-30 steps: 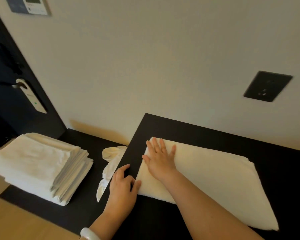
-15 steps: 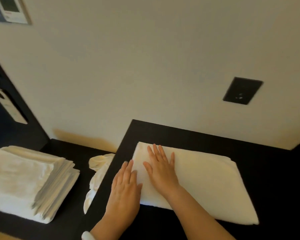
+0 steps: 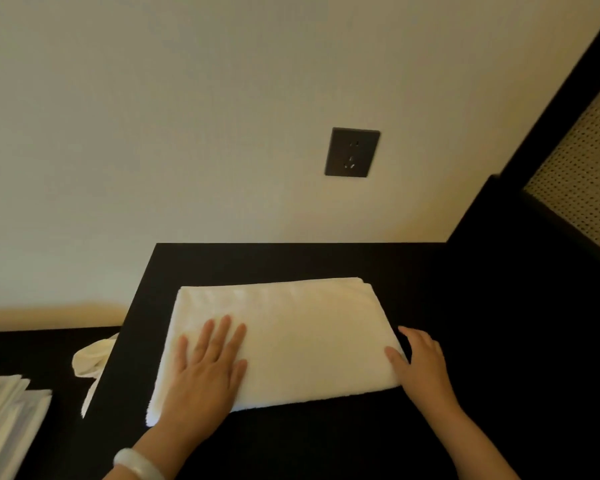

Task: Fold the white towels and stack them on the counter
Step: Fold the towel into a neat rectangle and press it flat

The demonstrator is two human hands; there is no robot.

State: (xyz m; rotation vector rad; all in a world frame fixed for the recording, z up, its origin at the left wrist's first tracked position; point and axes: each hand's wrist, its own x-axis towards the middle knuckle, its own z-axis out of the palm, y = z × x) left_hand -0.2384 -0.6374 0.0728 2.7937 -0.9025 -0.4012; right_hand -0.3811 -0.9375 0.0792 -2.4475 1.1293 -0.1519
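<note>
A folded white towel [image 3: 302, 337] lies flat on the raised black counter [image 3: 326, 441]. My left hand [image 3: 207, 368] presses flat on the towel's left part, fingers straight and spread. My right hand [image 3: 420, 365] sits at the towel's right edge, thumb on top of the cloth and fingers lying along the edge on the counter. A stack of folded white towels [image 3: 4, 414] shows at the lower left on the lower black surface, partly cut off by the frame.
A crumpled white cloth [image 3: 90, 356] hangs between the two black surfaces. The wall behind carries a dark socket plate [image 3: 352, 152]. A dark panel with perforated mesh [image 3: 582, 174] closes off the right side. A pale bracelet [image 3: 137, 467] circles my left wrist.
My right hand has slid from the towel's left part across to its right edge. My left hand moved off the counter edge onto the towel. The view swung right.
</note>
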